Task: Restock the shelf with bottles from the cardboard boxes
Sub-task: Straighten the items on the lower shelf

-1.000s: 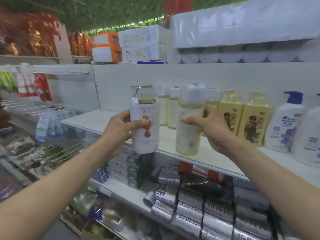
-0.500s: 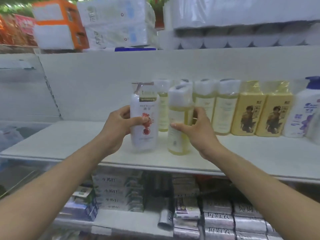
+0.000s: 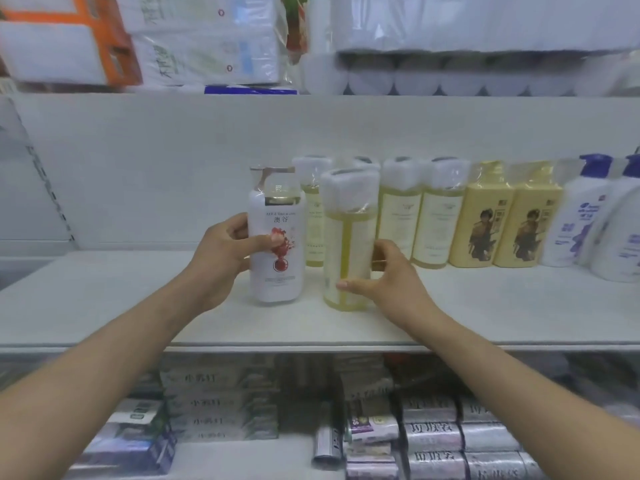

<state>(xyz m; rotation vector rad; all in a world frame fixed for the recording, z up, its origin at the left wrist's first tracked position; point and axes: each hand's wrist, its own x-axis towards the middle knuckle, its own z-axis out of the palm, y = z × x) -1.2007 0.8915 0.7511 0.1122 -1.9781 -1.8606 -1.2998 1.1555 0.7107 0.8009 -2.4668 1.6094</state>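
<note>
A white pump bottle (image 3: pixel 278 258) with a red fruit picture stands upright on the white shelf (image 3: pixel 104 306). My left hand (image 3: pixel 221 261) grips its left side, thumb across the label. Just right of it stands a clear bottle of yellow liquid (image 3: pixel 346 244) with a white wrapped cap. My right hand (image 3: pixel 384 282) holds its lower right side, thumb at the front near the base. Both bottles rest on the shelf board, in front of a row of similar yellow-liquid bottles (image 3: pixel 419 216).
Two opaque yellow bottles (image 3: pixel 509 220) and white bottles with blue pumps (image 3: pixel 588 220) fill the shelf to the right. Bare shelf board lies to the left. Tissue packs (image 3: pixel 207 39) sit on top. Boxed goods (image 3: pixel 214 403) and silver packs (image 3: pixel 433 441) fill the lower shelf.
Both bottles came down from the air onto the shelf board. My right hand slid lower on the yellow-liquid bottle. The view moved closer to the shelf.
</note>
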